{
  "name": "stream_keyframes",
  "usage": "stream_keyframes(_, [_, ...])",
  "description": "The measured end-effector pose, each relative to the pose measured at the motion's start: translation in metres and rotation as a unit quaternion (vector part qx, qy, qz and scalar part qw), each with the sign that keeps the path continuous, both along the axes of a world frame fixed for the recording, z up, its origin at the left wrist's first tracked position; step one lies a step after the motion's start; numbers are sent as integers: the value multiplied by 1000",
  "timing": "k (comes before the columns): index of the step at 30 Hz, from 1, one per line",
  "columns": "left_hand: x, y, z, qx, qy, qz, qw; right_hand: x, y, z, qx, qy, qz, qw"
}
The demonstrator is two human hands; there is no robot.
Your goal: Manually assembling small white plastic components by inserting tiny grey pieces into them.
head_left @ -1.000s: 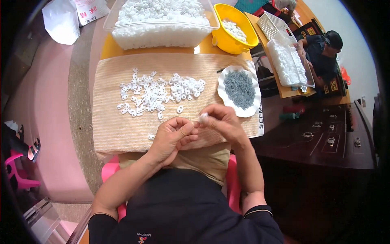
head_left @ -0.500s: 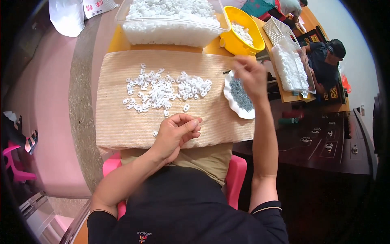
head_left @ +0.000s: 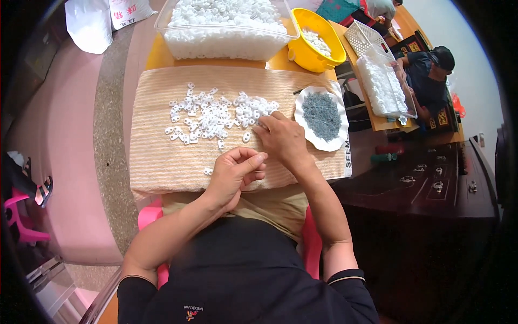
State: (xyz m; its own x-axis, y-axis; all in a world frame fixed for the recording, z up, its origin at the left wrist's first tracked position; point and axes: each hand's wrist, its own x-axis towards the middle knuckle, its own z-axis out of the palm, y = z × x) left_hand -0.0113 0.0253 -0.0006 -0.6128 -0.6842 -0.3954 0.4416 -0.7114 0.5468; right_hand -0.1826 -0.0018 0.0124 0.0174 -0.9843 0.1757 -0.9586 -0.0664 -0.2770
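Small white plastic pieces with two holes [head_left: 212, 120] lie in a loose pile on a striped beige towel [head_left: 154, 162]. My left hand [head_left: 234, 171] hovers over the near part of the towel. Its thumb and forefinger press together, and whatever they may hold is hidden. At the right edge of the pile my right hand [head_left: 284, 139] points downward with fingers drawn together beside the white pieces. Its fingertips are covered, so any piece between them cannot be made out. Right of it stands a white scalloped dish [head_left: 343, 121] full of tiny grey metal-looking parts [head_left: 322, 117].
A clear plastic bin [head_left: 229, 46] heaped with white pieces stands behind the towel. Next to it is a yellow basin [head_left: 315, 59] with more pieces. Farther right, another person [head_left: 429, 75] sits by a second clear bin [head_left: 384, 89]. A dark cabinet [head_left: 404, 183] stands at the right.
My right hand has come down and left, from above the yellow basin's near edge and the dish to the right edge of the pile. My left hand has hardly moved.
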Motion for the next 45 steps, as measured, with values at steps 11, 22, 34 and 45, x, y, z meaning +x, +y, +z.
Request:
stream_keyframes(11, [0,1,-3,-14,-1,11,1000,5,1,-9,-30,50,3,998])
stream_keyframes(22, [1,-4,5,32,21,66,997,8,42,19,-66,-200,125,970])
stream_keyframes(34, [3,-3,4,-23,25,-44,998,-16,63,8,137,-530,65,834])
stream_keyframes(45, [2,-1,10,-24,24,-87,996,-18,71,17,190,-616,36,764])
